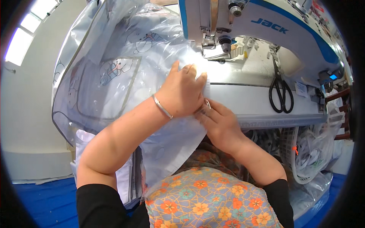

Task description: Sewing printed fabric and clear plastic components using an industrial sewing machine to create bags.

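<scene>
A clear plastic sheet (152, 89) with printed cartoon figures and a grey-edged pocket shape spreads over the left of the sewing table and hangs down towards my lap. My left hand (181, 91), a silver bangle on its wrist, presses on the sheet just in front of the needle area, fingers spread. Close beside it, my right hand (221, 123) is closed on the sheet's right edge, with a ring on one finger. The hands meet at that edge, and the thumbs are partly hidden. Ahead stands a white-and-blue sewing machine (262, 24), its lamp glaring over the work.
Black-handled scissors (281, 93) lie on the table (243, 100) to the right. Below, a white plastic basket (294, 152) holds scraps. Folded pale pieces (123, 180) are stacked under my left arm. A flowered apron (205, 201) covers my lap.
</scene>
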A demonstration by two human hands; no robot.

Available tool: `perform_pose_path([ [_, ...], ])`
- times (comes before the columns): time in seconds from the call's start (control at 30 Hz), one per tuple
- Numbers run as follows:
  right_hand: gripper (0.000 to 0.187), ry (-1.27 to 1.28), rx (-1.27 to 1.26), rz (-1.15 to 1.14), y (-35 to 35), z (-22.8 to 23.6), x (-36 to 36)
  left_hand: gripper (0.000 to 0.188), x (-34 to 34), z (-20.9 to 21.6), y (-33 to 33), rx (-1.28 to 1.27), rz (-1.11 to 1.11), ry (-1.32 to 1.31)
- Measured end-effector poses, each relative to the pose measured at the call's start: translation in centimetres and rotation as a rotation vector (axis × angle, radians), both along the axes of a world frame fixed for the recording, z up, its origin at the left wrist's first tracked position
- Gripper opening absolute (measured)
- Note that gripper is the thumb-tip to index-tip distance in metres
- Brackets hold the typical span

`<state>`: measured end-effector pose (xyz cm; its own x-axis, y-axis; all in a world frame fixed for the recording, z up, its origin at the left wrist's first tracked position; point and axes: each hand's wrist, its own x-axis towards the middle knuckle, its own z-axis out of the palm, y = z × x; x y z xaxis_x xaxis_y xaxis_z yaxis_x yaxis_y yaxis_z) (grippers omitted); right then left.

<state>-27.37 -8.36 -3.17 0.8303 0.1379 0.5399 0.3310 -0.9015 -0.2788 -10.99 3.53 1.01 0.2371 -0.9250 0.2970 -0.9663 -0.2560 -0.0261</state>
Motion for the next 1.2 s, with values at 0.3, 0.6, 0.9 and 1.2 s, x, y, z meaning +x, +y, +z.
perform_pose_path([
  [0.3, 0.034, 0.057, 0.007, -0.038, -0.6, 0.1, 0.6, 0.040, 0.3, 0.4, -0.7, -0.030, -0.212, 0.130],
  [0.6, 0.038, 0.064, -0.002, 0.009, 0.1, -0.3, -1.2, 0.047, -2.4, 0.0, 0.6, -0.088, -0.037, 0.193],
  [0.9, 0.040, 0.122, -0.017, -0.026, 0.2, 0.7, -0.6, 0.040, 1.5, -0.7, -0.7, -0.144, -0.118, 0.108],
  [1.2, 0.026, 0.080, 0.374, 0.224, -0.6, -1.5, -3.7, 0.058, -4.7, 1.0, -0.1, 0.000, 0.031, 0.220],
])
